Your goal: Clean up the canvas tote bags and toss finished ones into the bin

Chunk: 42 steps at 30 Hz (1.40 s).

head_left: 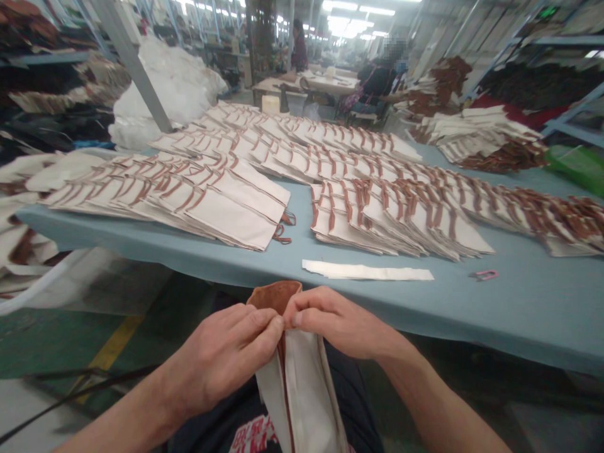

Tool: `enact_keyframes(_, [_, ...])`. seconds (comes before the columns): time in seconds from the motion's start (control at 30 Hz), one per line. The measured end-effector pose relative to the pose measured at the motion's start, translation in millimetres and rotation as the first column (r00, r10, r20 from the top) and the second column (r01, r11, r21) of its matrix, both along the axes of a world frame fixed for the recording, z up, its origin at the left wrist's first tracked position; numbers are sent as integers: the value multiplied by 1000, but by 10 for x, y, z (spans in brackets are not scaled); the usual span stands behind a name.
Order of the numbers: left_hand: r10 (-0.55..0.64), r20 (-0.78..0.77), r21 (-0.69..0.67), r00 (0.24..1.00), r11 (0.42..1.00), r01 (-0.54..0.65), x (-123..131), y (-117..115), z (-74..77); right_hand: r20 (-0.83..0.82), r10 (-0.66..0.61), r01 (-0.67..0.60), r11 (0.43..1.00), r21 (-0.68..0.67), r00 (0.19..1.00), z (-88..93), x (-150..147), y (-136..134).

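Over my lap I hold a cream fabric piece point(311, 384) with a brown strip down its middle and a brown suede-like section point(278, 296) at its top. My left hand point(231, 346) pinches its upper edge from the left, thumb and forefinger pressed together. From the right, my right hand point(330, 318) pinches the same edge, its fingertips almost touching the left ones. What lies exactly between the fingertips is hidden. The piece hangs down from both hands toward my legs.
Rows of overlapping cream pieces with brown strips point(236, 201) cover much of the blue-covered table point(217, 261). Near its front edge lie a pale strip point(368, 270) and pink-handled thread snips point(486, 275). A metal post point(132, 63) rises at the left. Two people are farther back.
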<state>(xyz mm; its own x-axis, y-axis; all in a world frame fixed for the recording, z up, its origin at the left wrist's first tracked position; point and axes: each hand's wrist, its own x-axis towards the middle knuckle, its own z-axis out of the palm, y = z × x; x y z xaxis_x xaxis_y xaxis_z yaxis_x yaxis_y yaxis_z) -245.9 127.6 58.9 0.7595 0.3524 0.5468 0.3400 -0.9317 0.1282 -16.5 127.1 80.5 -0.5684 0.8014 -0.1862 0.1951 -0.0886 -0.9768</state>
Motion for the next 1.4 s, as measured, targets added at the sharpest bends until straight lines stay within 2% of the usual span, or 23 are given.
enact_keyframes(0.1, [-4, -48, 93, 999, 996, 9, -11, -18, 34, -43, 26, -29, 997, -64, 999, -89, -27, 21])
enact_keyframes(0.2, [25, -62, 108, 998, 994, -18, 6, -49, 42, 2, 27, -26, 998, -59, 1000, -121, -63, -13])
enact_keyframes(0.27, [30, -27, 78, 999, 997, -28, 22, -78, 19, 101, -18, 14, 999, 40, 995, -87, -76, -77])
enact_keyframes(0.33, [42, 67, 5, 997, 999, -43, 33, -113, 5, 217, -99, 48, 972, 229, 971, -21, -71, -163])
enact_keyframes(0.4, [91, 147, -137, 985, 988, -71, 33, -148, 35, 274, -183, 40, 889, 457, 944, 46, -50, -253])
enact_keyframes(0.5, [143, 106, -403, 984, 911, -89, 11, -172, 184, 268, -263, -8, 700, 714, 927, 99, -8, -354])
enact_keyframes(0.57, [96, 33, -535, 995, 842, -63, -4, -161, 313, 272, -289, -45, 604, 796, 918, 99, 7, -392])
enact_keyframes(0.63, [19, -21, -606, 1000, 795, -28, -3, -134, 407, 280, -297, -72, 557, 827, 913, 88, 6, -410])
enact_keyframes(0.67, [-6, -46, -613, 999, 790, -23, 5, -119, 425, 284, -298, -80, 548, 832, 911, 82, 2, -412])
enact_keyframes(0.73, [-31, -91, -563, 995, 826, -26, 30, -92, 399, 299, -295, -92, 555, 827, 908, 73, -9, -407])
enact_keyframes(0.87, [-33, -103, -327, 994, 945, -2, 62, -57, 219, 327, -284, -101, 597, 796, 901, 66, -15, -375])
enact_keyframes(0.93, [-23, -80, -274, 997, 962, 0, 62, -50, 165, 314, -277, -85, 613, 786, 908, 58, -14, -366])
enact_keyframes(1.0, [-1, -67, -318, 998, 948, -21, 63, -53, 158, 303, -272, -73, 621, 780, 913, 49, -15, -372])
enact_keyframes(1.1, [45, -76, -442, 996, 894, -74, 87, -82, 187, 299, -281, -64, 622, 780, 912, 43, -15, -400])
enact_keyframes(1.17, [78, -80, -465, 994, 879, -106, 119, -111, 196, 299, -255, -67, 648, 759, 920, 45, -4, -415])
enact_keyframes(1.23, [99, -53, -464, 994, 879, -113, 153, -136, 196, 276, -213, -52, 698, 714, 937, 44, 21, -415])
enact_keyframes(1.3, [95, -1, -506, 996, 858, -82, 173, -149, 203, 209, -164, -5, 776, 631, 964, 39, 52, -401])
enact_keyframes(1.4, [37, 61, -639, 997, 769, 11, 165, -151, 232, 69, -90, 46, 878, 477, 994, 27, 91, -383])
